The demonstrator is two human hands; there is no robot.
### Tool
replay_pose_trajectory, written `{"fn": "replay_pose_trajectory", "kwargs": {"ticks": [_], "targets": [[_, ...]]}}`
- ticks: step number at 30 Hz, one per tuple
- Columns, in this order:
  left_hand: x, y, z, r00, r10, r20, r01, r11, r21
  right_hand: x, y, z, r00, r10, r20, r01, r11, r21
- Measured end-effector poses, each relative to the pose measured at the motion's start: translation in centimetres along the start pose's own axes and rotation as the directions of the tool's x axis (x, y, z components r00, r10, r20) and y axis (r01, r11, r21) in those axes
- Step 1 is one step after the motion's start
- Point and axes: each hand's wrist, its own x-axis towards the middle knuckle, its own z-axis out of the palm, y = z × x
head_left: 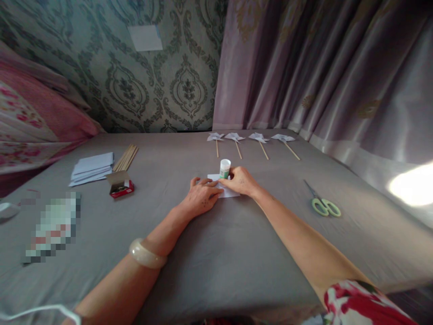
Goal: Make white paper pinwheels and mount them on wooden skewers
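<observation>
A small white sheet of paper [228, 191] lies on the grey bedsheet in front of me. My left hand [200, 197] rests flat on its left part, fingers stretched out over it. My right hand [241, 180] pinches the sheet's right edge with closed fingers. A glue stick [225, 168] with a white cap and green label stands upright just behind the paper, touching my right hand's fingers.
Several paper pinwheels on wooden sticks [257, 141] lie in a row at the back. Green-handled scissors [323, 204] lie to the right. A stack of white paper [92, 168], wooden sticks [126, 157] and a red box [121, 186] sit to the left.
</observation>
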Motion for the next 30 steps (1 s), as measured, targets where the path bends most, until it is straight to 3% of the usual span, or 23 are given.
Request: {"fn": "replay_pose_trajectory", "kwargs": {"ticks": [7,14,21,25,30], "targets": [[-0.1,-0.4,0.3,0.999,0.029,-0.036,-0.029,1.0,-0.008,0.5,0.3,-0.8,0.995,-0.051,0.082,0.051,0.999,0.01],[0.0,-0.1,0.1,1.0,0.003,-0.008,-0.003,1.0,-0.016,0.2,0.4,0.0,1.0,-0.028,-0.002,0.028,0.999,0.045],[-0.2,-0.4,0.4,0.999,0.025,-0.037,-0.026,1.0,-0.006,0.7,1.7,-0.7,0.988,-0.106,0.114,0.092,0.988,0.122],[-0.1,-0.6,0.6,0.999,0.028,-0.045,-0.028,1.0,-0.002,0.7,1.6,-1.0,0.998,-0.046,0.049,0.041,0.994,0.105],[-0.2,-0.6,0.6,0.999,0.013,-0.031,-0.013,1.0,-0.005,1.4,1.4,-1.1,0.998,-0.06,-0.033,0.066,0.976,0.206]]}}
